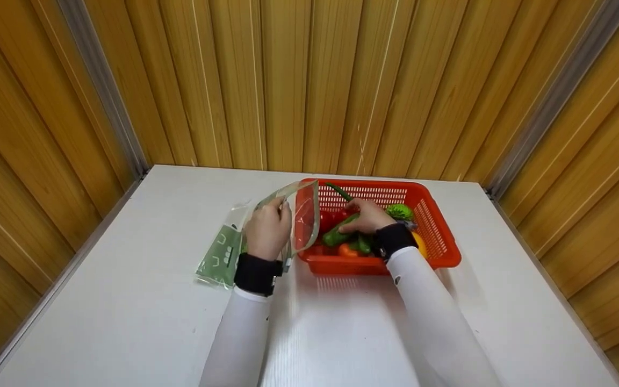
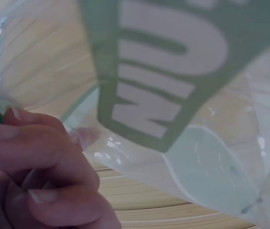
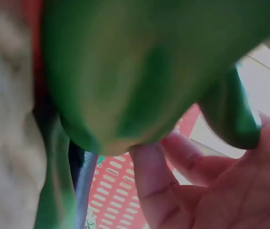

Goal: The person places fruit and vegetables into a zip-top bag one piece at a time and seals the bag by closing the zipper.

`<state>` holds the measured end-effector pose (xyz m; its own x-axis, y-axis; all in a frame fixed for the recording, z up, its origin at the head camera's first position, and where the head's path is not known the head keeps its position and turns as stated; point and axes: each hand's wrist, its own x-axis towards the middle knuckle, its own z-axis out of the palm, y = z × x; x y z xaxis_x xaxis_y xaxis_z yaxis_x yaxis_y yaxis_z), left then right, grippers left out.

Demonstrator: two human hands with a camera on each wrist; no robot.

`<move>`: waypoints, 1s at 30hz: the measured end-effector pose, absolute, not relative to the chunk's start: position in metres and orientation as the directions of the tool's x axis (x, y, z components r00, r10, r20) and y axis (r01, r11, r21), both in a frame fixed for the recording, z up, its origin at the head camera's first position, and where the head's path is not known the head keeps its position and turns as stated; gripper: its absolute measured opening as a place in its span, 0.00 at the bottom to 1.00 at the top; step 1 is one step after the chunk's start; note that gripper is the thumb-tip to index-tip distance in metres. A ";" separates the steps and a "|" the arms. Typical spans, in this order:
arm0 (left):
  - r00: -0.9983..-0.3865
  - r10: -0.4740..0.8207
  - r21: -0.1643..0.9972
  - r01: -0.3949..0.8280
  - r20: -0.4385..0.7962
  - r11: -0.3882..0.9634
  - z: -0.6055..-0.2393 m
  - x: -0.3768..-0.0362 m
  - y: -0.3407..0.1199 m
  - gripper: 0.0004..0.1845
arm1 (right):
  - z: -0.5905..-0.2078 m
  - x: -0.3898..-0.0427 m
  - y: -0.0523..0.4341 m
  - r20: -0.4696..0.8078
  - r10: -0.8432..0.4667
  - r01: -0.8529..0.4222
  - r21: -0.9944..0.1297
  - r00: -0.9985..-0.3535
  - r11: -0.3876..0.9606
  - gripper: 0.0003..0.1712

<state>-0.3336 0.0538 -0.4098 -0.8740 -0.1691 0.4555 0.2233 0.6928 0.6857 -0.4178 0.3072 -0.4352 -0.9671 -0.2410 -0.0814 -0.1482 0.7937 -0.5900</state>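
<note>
My left hand [image 1: 268, 228] pinches the upper edge of a clear plastic bag [image 1: 217, 255] with green print, its mouth held open toward the basket. White letters on the bag [image 2: 149, 71] show in the left wrist view. Over the red basket [image 1: 446, 258], my right hand [image 1: 367, 216] grips a green cucumber [image 1: 335, 236]. In the right wrist view, the streaked cucumber [image 3: 125, 71] fills the top, with fingertips at its lower end. A smaller green vegetable [image 3: 232, 112] shows beside the palm. A thin green chili pepper [image 1: 338, 190] sticks out beyond the right hand.
Inside the basket lie red vegetables [image 1: 331, 217], an orange one [image 1: 348, 250], a bumpy light-green one [image 1: 398, 212] and a yellow one [image 1: 420, 244]. The basket stands near the back of the white table [image 1: 143, 301], before a wood-patterned wall [image 1: 282, 86].
</note>
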 end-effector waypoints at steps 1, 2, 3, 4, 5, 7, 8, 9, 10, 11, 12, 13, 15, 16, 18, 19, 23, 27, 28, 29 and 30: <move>-0.873 -0.169 0.685 0.224 0.457 0.693 -0.410 -0.334 0.054 0.17 | -0.436 -0.418 0.307 -0.072 -0.244 -0.157 -0.588 -0.967 0.793 0.32; -0.871 -0.169 0.682 0.227 0.462 0.695 -0.410 -0.334 0.054 0.17 | -0.436 -0.418 0.307 -0.061 -0.247 -0.165 -0.588 -0.967 0.792 0.30; -0.870 -0.169 0.682 0.227 0.463 0.696 -0.410 -0.334 0.054 0.17 | -0.436 -0.418 0.307 -0.052 -0.249 -0.172 -0.587 -0.967 0.791 0.27; -0.870 -0.169 0.681 0.228 0.464 0.696 -0.410 -0.334 0.054 0.17 | -0.436 -0.418 0.307 -0.043 -0.249 -0.178 -0.586 -0.967 0.791 0.25; -0.869 -0.169 0.681 0.229 0.465 0.696 -0.410 -0.334 0.054 0.17 | -0.436 -0.417 0.307 -0.039 -0.245 -0.176 -0.588 -0.969 0.789 0.22; -0.869 -0.169 0.679 0.227 0.465 0.698 -0.411 -0.334 0.054 0.17 | -0.436 -0.417 0.307 -0.033 -0.236 -0.172 -0.589 -0.971 0.790 0.20; -0.870 -0.170 0.680 0.226 0.462 0.697 -0.410 -0.334 0.054 0.17 | -0.436 -0.417 0.307 -0.030 -0.230 -0.168 -0.590 -0.973 0.790 0.19; -0.873 -0.169 0.683 0.224 0.458 0.695 -0.410 -0.334 0.054 0.17 | -0.436 -0.417 0.307 -0.025 -0.224 -0.166 -0.592 -0.974 0.789 0.19; -0.874 -0.170 0.685 0.221 0.455 0.694 -0.410 -0.334 0.054 0.17 | -0.436 -0.417 0.307 -0.023 -0.210 -0.154 -0.599 -0.977 0.785 0.19; -0.875 -0.168 0.684 0.222 0.454 0.695 -0.410 -0.334 0.054 0.17 | -0.435 -0.417 0.308 -0.015 -0.195 -0.146 -0.607 -0.981 0.781 0.20; -0.876 -0.166 0.684 0.221 0.452 0.696 -0.410 -0.334 0.054 0.18 | -0.435 -0.417 0.308 -0.005 -0.178 -0.137 -0.619 -0.984 0.774 0.20; -0.877 -0.165 0.682 0.220 0.451 0.697 -0.410 -0.334 0.054 0.18 | -0.434 -0.417 0.308 0.006 -0.159 -0.127 -0.632 -0.987 0.765 0.21; -0.877 -0.163 0.680 0.220 0.452 0.700 -0.410 -0.334 0.054 0.18 | -0.432 -0.418 0.308 0.032 -0.131 -0.119 -0.662 -0.991 0.740 0.22; -0.877 -0.163 0.678 0.219 0.452 0.701 -0.410 -0.334 0.054 0.18 | -0.431 -0.418 0.308 0.047 -0.122 -0.122 -0.674 -0.991 0.729 0.22; -0.877 -0.163 0.677 0.219 0.452 0.703 -0.410 -0.334 0.054 0.18 | -0.431 -0.418 0.307 0.075 -0.128 -0.143 -0.695 -0.989 0.705 0.23; -0.876 -0.163 0.676 0.219 0.454 0.704 -0.410 -0.334 0.054 0.18 | -0.430 -0.418 0.306 0.084 -0.134 -0.154 -0.702 -0.987 0.695 0.22; -0.879 -0.162 0.678 0.217 0.449 0.703 -0.410 -0.334 0.055 0.18 | -0.429 -0.414 0.303 0.113 -0.174 -0.203 -0.697 -0.978 0.688 0.19; -0.882 -0.167 0.684 0.209 0.440 0.699 -0.409 -0.334 0.056 0.18 | -0.421 -0.407 0.300 0.145 -0.174 -0.226 -0.699 -0.974 0.679 0.19; -0.882 -0.168 0.684 0.209 0.440 0.699 -0.408 -0.334 0.055 0.18 | -0.417 -0.404 0.299 0.160 -0.165 -0.229 -0.715 -0.973 0.661 0.20; -0.882 -0.167 0.685 0.210 0.441 0.698 -0.408 -0.334 0.055 0.18 | -0.414 -0.402 0.298 0.181 -0.152 -0.237 -0.730 -0.972 0.641 0.20; -0.882 -0.166 0.686 0.212 0.442 0.696 -0.408 -0.334 0.055 0.18 | -0.410 -0.399 0.297 0.205 -0.138 -0.246 -0.752 -0.969 0.612 0.20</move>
